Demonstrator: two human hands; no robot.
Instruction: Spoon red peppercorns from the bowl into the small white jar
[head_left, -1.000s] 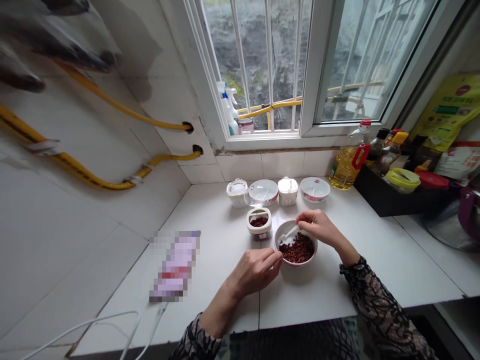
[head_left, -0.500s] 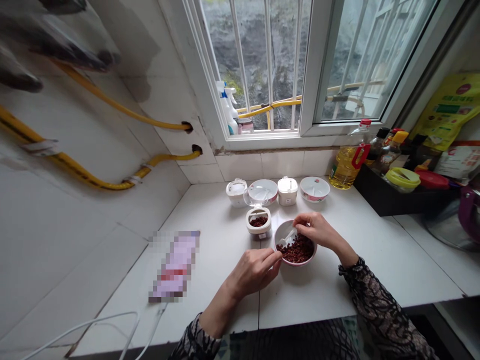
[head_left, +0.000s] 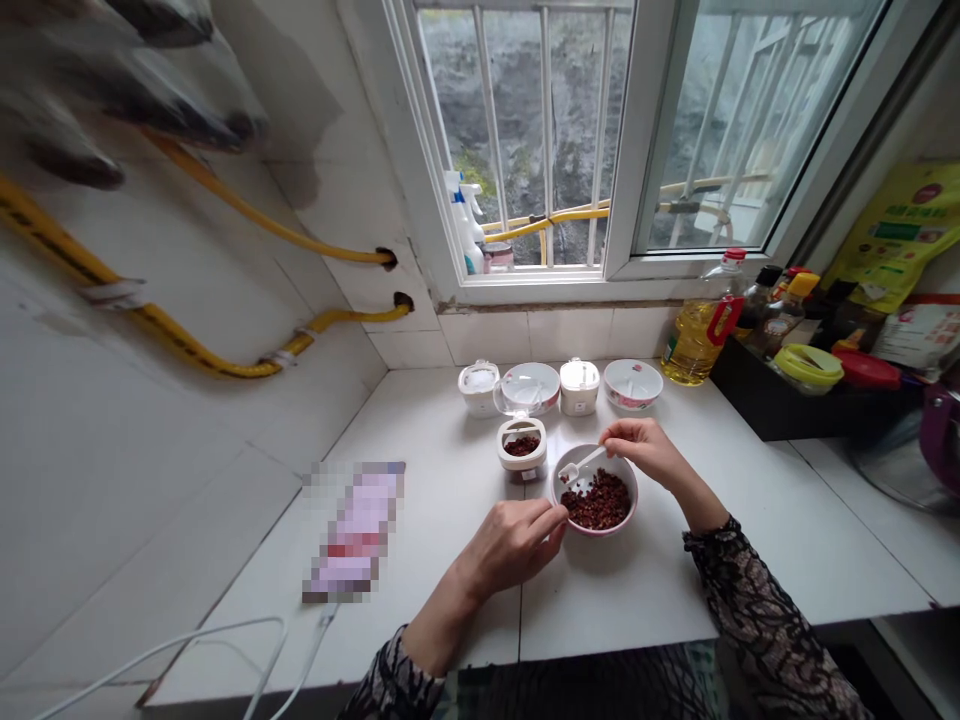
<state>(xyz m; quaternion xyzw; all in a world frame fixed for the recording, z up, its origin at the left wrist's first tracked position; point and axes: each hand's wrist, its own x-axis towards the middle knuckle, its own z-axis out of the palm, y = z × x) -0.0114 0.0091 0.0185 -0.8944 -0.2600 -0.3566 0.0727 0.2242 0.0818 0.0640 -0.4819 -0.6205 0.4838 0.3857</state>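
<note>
Pinched in my right hand (head_left: 639, 447) is a small white plastic spoon (head_left: 590, 459), its scoop end over the left inner side of a white bowl (head_left: 574, 525). A little dark red stuff shows at the scoop. Dark red peppercorn-like grains (head_left: 604, 500) cover the bowl's bottom. My left hand (head_left: 521, 535) is closed on the bowl's near left rim. Just behind and left of the bowl stands a seasoning jar (head_left: 523, 465) with its lid up, holding similar dark red grains.
Behind stand another open jar (head_left: 478, 385) with white contents, a flowered bowl (head_left: 536, 385), a lidded jar (head_left: 579, 388) and a second bowl (head_left: 634, 383). An oil bottle (head_left: 690, 335) and a black box (head_left: 757, 400) of condiments are at right. A blurred-out phone-like object (head_left: 356, 530) with a cable lies left.
My right hand has lifted the spoon from the grains toward the bowl's upper left, so more of it shows. My left hand stays at the rim. The view has shifted slightly.
</note>
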